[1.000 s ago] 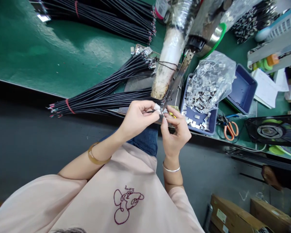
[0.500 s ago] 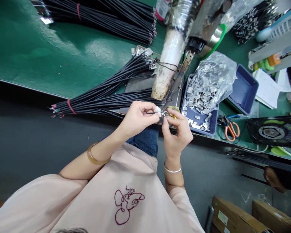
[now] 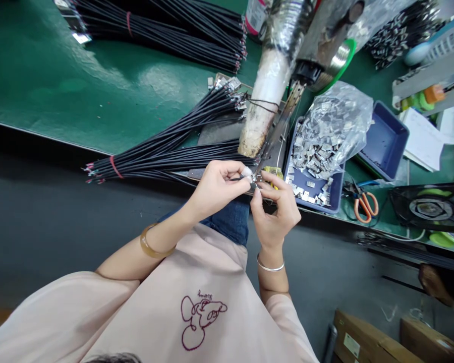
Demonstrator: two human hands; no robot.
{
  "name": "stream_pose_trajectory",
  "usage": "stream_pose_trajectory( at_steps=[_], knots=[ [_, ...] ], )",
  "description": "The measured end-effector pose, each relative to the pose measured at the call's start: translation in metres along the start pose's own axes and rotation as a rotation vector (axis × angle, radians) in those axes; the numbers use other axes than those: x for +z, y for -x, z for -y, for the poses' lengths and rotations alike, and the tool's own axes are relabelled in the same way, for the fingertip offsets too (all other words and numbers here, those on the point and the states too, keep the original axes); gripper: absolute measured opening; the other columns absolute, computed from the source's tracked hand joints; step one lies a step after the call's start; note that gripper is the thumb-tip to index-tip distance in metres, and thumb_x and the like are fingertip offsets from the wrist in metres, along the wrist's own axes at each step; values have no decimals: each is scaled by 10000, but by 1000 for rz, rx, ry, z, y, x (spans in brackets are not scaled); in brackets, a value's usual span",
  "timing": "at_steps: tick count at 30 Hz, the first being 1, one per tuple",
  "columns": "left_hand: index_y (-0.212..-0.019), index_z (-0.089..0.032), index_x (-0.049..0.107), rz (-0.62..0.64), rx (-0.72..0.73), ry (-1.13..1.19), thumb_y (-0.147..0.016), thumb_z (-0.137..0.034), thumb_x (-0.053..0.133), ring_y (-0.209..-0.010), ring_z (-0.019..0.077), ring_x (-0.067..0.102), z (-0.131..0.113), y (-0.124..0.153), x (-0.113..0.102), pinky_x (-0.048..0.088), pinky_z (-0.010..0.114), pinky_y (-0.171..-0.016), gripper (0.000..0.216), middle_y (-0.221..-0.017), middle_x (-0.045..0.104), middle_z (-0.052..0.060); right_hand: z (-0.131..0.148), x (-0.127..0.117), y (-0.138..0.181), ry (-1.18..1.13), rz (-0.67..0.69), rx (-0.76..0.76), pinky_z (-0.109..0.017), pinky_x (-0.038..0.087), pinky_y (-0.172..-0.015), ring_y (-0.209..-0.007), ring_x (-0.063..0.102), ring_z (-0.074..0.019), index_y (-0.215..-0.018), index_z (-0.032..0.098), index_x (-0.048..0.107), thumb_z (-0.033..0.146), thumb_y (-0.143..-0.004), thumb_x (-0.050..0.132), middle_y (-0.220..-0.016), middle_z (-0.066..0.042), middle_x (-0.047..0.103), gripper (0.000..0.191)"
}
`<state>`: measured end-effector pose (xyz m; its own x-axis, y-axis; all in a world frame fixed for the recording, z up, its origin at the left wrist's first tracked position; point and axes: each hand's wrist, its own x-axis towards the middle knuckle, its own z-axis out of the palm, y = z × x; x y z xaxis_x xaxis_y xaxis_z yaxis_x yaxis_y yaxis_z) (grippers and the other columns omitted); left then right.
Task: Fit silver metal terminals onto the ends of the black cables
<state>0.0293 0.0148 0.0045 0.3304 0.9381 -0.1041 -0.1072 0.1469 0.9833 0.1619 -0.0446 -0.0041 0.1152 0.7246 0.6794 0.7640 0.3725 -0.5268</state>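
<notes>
My left hand is closed in a pinch on the end of a thin black cable at the near edge of the green bench. My right hand pinches a small metal shell against that cable end, right where the two hands meet. Just beyond the fingertips hangs a metal strip coming down from a plastic-wrapped machine. A banded bundle of black cables fans out to the left of my hands.
A blue tray with a clear bag of several metal shells sits right of my hands. Orange-handled scissors, a second blue tray, a small fan and papers lie further right. More cable bundles lie at the back.
Both hands stay pinched together on the cable end; the right fingers have shifted slightly on the metal piece. The view has drifted a little.
</notes>
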Motion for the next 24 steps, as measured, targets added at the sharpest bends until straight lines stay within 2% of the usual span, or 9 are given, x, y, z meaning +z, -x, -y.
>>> stream_pose_trajectory(
  at_steps=[8, 14, 18, 24],
  knots=[
    [-649, -145, 647, -11, 6, -1, -710, -171, 673, -505, 61, 389, -2, 0, 0, 313, 206, -502, 71, -548, 489, -39, 1, 0, -1, 7, -10, 26, -314, 661, -784, -994, 763, -178, -911, 225, 642, 124, -873, 654, -1110, -37, 774, 108],
    [-620, -144, 639, -4, 19, 14, -728, -177, 667, -531, 77, 448, -6, 1, -1, 378, 218, -546, 117, -561, 534, -26, 3, 0, -3, -26, -11, 59, -298, 663, -785, -995, 767, -170, -903, 217, 636, 125, -877, 648, -1133, -54, 777, 95],
    [-614, -141, 650, -15, 9, 8, -717, -186, 674, -527, 78, 445, -8, 1, -2, 364, 215, -528, 114, -558, 546, -24, 3, 0, -4, -43, 24, 89, -308, 661, -790, -939, 777, -163, -875, 215, 620, 142, -887, 634, -1151, -59, 773, 76],
    [-609, -137, 633, -23, 9, 24, -682, -161, 668, -506, 62, 401, -7, 0, -1, 319, 203, -507, 84, -533, 505, -33, 2, -1, -5, -15, 34, 47, -290, 647, -767, -942, 772, -157, -885, 214, 621, 125, -881, 637, -1107, -49, 782, 91]
  ],
)
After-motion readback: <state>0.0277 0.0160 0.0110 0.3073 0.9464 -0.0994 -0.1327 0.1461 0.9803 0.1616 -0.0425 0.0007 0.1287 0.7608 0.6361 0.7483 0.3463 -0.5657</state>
